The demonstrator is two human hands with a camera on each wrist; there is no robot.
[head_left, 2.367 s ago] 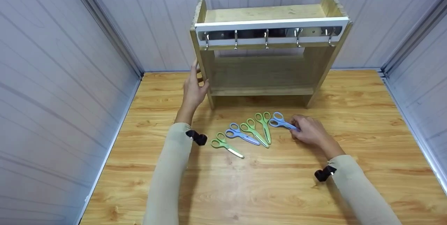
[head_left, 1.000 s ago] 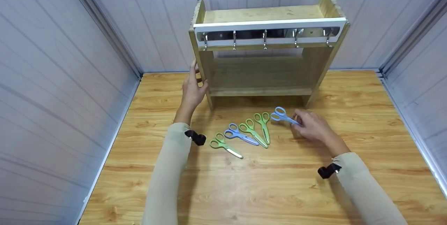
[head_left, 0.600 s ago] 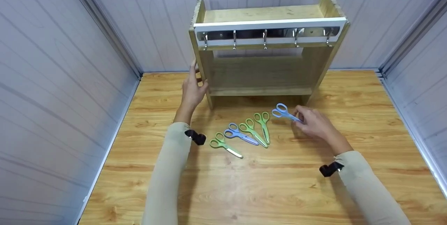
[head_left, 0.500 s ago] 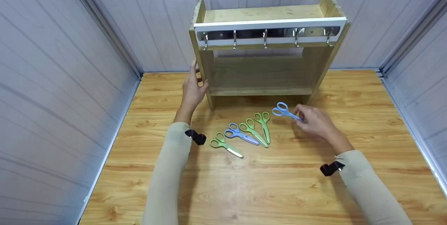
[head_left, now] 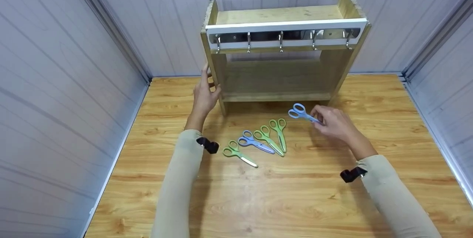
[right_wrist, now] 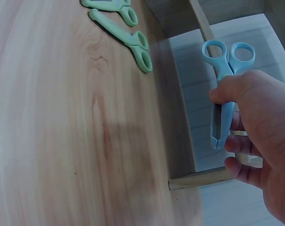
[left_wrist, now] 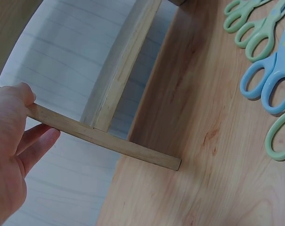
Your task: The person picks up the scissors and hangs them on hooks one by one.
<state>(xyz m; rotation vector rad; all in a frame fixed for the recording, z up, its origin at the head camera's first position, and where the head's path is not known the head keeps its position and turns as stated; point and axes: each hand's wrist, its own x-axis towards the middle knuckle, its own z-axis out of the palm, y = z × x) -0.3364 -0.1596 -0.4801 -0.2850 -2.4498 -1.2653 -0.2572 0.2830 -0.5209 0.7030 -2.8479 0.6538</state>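
Observation:
My right hand (head_left: 334,122) pinches a pair of blue scissors (head_left: 305,115) by the closed blades, in front of the wooden rack's lower right. In the right wrist view the finger loops of these scissors (right_wrist: 224,70) point away from the palm, with the thumb on one side and fingers on the other. My left hand (head_left: 204,98) grips the left side board of the wooden rack (head_left: 277,98); the left wrist view has the thumb and fingers either side of that board (left_wrist: 104,140). Across the rack's top front runs a white strip (head_left: 264,26) bearing several metal hooks (head_left: 281,42).
On the wood-grain surface (head_left: 281,201) before the rack lie another pair of blue scissors (head_left: 255,143) and three green pairs, the leftmost green scissors (head_left: 239,153) nearest me. A panelled wall (head_left: 177,27) stands behind the rack, with others at both sides.
My right hand has lifted the blue scissors and carried them up and slightly right, toward the rack. My left hand and the other scissors have stayed in place.

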